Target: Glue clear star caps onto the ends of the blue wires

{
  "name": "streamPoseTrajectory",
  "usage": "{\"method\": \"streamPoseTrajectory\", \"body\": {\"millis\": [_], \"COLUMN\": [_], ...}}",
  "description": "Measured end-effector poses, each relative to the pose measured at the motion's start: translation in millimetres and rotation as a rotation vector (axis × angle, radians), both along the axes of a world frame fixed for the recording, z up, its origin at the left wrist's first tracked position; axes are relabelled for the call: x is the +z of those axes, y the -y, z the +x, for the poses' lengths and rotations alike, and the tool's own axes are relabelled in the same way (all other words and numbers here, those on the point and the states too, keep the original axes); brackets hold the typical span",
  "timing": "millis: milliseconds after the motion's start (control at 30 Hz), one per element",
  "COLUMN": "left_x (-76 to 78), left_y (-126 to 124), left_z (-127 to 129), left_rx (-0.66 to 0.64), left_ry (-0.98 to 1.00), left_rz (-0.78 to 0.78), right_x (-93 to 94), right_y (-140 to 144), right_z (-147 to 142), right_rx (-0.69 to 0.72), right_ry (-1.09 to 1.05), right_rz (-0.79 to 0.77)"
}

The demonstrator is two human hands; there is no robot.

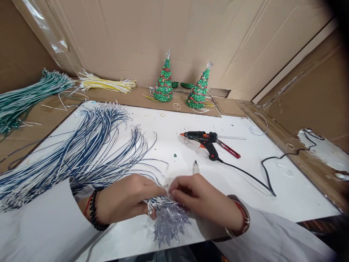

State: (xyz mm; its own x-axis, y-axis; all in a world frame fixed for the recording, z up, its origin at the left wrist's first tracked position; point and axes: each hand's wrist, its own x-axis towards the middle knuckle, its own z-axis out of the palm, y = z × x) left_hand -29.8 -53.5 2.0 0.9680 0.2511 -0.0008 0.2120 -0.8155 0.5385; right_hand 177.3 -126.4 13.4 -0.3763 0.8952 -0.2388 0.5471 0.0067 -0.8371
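Observation:
My left hand point(124, 200) is closed round a bunch of blue and white wires whose clear, spiky, star-like plastic ends point(170, 223) hang over the table's front edge. Beside it, my right hand point(205, 202) has thumb and fingers pinched together at the top of that bunch. What sits between those fingertips is hidden. Left of my hands spreads a large pile of loose blue and white wires point(89, 142), with small clear tips at the far end. A small pointed clear piece point(196, 167) lies just beyond my right hand.
A black and orange glue gun point(201, 137) lies right of centre, its black cord trailing right. By it is a red cutter point(230, 149). Two green beaded trees point(163, 83) stand at the back. Green-white wires point(32, 94) and yellow-white wires point(106, 83) lie back left. Cardboard walls surround the table.

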Motion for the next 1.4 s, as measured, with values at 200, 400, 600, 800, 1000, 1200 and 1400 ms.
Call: {"method": "streamPoseTrajectory", "body": {"millis": [200, 400, 600, 800, 1000, 1200, 1400], "left_x": [2.3, 0.1, 2.5, -1.1, -9.1, -11.4, -15.0], "left_y": [2, 4, 5, 9, 15, 16, 18], "left_z": [1, 1, 2, 1, 0, 1, -4], "left_rx": [-0.084, -0.051, -0.082, -0.081, -0.054, -0.054, -0.077], "left_ry": [-0.021, -0.061, -0.026, 0.036, 0.081, 0.146, 0.161], "left_rz": [0.168, 0.172, 0.217, 0.305, 0.362, 0.407, 0.500], "right_x": [-8.2, -7.6, -4.6, -4.8, -9.8, -11.9, -13.3], "right_y": [-6, -12, -12, -12, -12, -13, -16], "right_z": [-2, -1, -3, -6, -10, -14, -11], "right_rx": [0.020, 0.050, 0.060, 0.065, 0.107, 0.209, 0.230], "right_ry": [-0.031, 0.057, 0.130, 0.206, 0.182, 0.194, 0.266], "right_rz": [-0.067, 0.008, 0.081, 0.261, 0.311, 0.414, 0.489]}}
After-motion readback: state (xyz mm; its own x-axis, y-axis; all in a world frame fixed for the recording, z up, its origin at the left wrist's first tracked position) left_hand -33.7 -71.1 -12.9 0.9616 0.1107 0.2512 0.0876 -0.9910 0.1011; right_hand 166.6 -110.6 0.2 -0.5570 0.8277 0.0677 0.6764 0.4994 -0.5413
